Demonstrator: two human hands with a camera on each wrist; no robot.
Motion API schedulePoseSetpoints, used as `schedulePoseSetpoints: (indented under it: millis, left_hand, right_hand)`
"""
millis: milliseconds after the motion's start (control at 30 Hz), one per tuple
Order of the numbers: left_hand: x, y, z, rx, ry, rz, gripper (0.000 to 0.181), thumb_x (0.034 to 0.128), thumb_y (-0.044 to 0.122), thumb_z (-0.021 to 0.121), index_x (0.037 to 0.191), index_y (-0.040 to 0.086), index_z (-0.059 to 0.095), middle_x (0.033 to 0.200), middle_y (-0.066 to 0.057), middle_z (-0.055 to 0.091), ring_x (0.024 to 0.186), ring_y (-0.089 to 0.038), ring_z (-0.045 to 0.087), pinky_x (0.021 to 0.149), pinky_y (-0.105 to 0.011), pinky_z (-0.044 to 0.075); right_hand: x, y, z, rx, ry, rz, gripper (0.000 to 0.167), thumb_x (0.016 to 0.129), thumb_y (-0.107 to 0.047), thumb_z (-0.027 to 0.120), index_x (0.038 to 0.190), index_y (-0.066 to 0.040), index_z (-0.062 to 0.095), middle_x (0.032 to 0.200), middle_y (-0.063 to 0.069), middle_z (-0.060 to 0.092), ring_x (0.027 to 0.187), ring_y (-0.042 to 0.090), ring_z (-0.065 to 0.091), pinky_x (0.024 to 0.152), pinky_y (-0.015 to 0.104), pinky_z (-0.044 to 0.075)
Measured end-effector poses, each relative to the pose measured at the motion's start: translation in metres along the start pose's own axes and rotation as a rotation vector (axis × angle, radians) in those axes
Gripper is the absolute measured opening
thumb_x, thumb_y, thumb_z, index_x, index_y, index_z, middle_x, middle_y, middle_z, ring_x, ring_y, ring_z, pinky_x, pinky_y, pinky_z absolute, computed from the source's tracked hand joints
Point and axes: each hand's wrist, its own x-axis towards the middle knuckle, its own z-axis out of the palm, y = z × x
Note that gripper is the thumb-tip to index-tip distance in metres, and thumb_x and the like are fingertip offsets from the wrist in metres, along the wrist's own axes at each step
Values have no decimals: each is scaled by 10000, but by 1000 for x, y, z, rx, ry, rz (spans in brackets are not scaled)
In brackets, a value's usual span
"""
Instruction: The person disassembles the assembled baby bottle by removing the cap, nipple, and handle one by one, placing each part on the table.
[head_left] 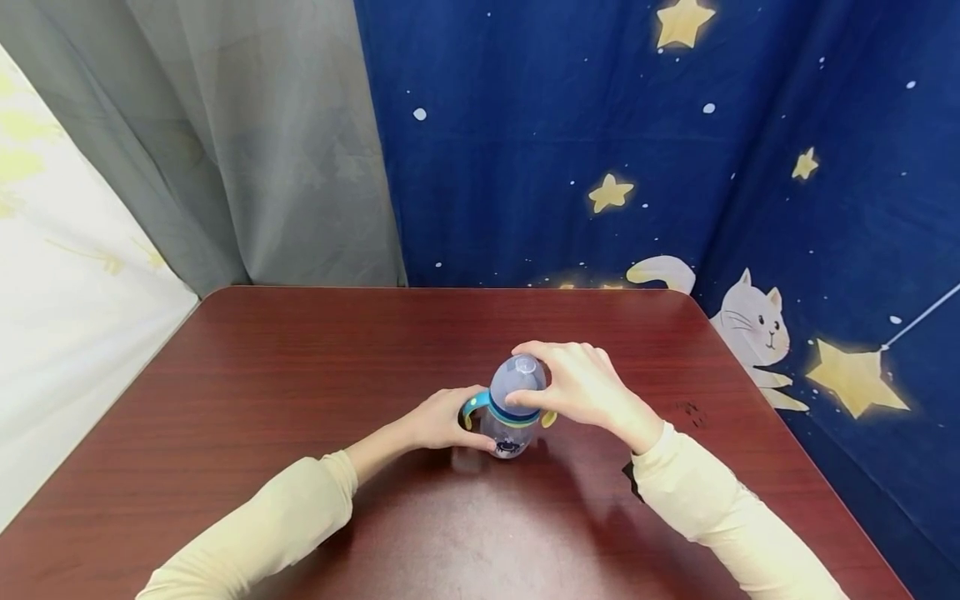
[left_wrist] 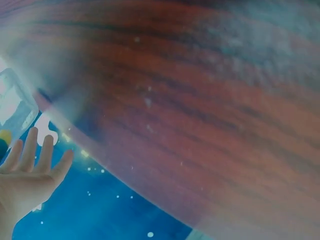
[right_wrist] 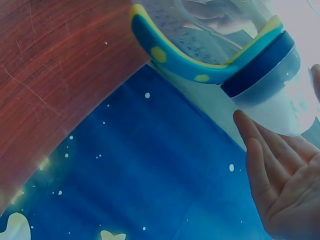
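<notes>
Curtains [head_left: 517, 142]: blue w/ stars + plain grey, behind tabletop [head_left: 337, 350].
Bottle [head_left: 519, 432]: approx. upright nr tabletop's middle, btwn both hands; couldn't tell if base touched down.
L hand [head_left: 442, 419]: held bottle low, thumb in front, fingers partly hidden behind, by handle [head_left: 477, 402].
R hand [head_left: 585, 383]: pinched cap [head_left: 516, 379] btwn thumb + fingers.
Spin risk: w/ weak L grip, any twist at cap prob. could've turned whole bottle.
Tip risk: sideways shove up top, L thumb slack, could've knocked it over.
</notes>
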Motion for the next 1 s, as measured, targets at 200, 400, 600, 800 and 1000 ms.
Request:
schedulePoseSetpoints:
  millis: [200, 400, 600, 800, 1000]
  left_hand:
    - [-4, 10, -11, -46, 12, 11, 648, 641, 464, 741, 1177, 196, 497, 1030, 148, 547, 906, -24, 513, 758, -244, 433]
    - [-10, 29, -22, -154, -24, 58, 696, 635, 407, 767, 1228, 254, 437, 1074, 156, 527, 931, -30, 509, 749, -257, 449]
    - [-15, 45, -32, -171, -22, 87, 725, 644, 425, 754, 1250, 260, 393, 1028, 134, 542, 878, -51, 531, 712, -257, 464]
    - [-20, 49, -38, -57, -63, 77, 727, 659, 481, 720, 1244, 196, 395, 1023, 114, 532, 887, -44, 519, 728, -244, 450]
    - [-23, 49, -40, 41, -121, 92, 731, 671, 526, 685, 1245, 173, 401, 1021, 106, 529, 876, -38, 511, 715, -231, 448]
  right_hand:
    - [-4, 3, -13, 128, 37, 5, 575, 655, -588, 655, 1095, -222, 603, 856, -122, 606, 692, 47, 533, 554, 256, 426]
    - [-15, 7, -24, 396, 58, -40, 519, 674, -441, 723, 1125, -226, 581, 884, -126, 596, 675, 41, 558, 591, 245, 479]
    - [-24, 10, -28, 532, 72, -29, 501, 690, -283, 756, 1149, -221, 566, 942, -92, 593, 705, 80, 570, 609, 278, 489]
    - [-29, 12, -30, 462, -20, -86, 526, 693, -337, 744, 1157, -238, 518, 997, -104, 554, 799, 66, 558, 653, 267, 484]
    - [-31, 8, -29, 278, -131, -229, 609, 704, -470, 686, 1216, -216, 477, 1104, -111, 504, 862, 54, 505, 661, 234, 456]
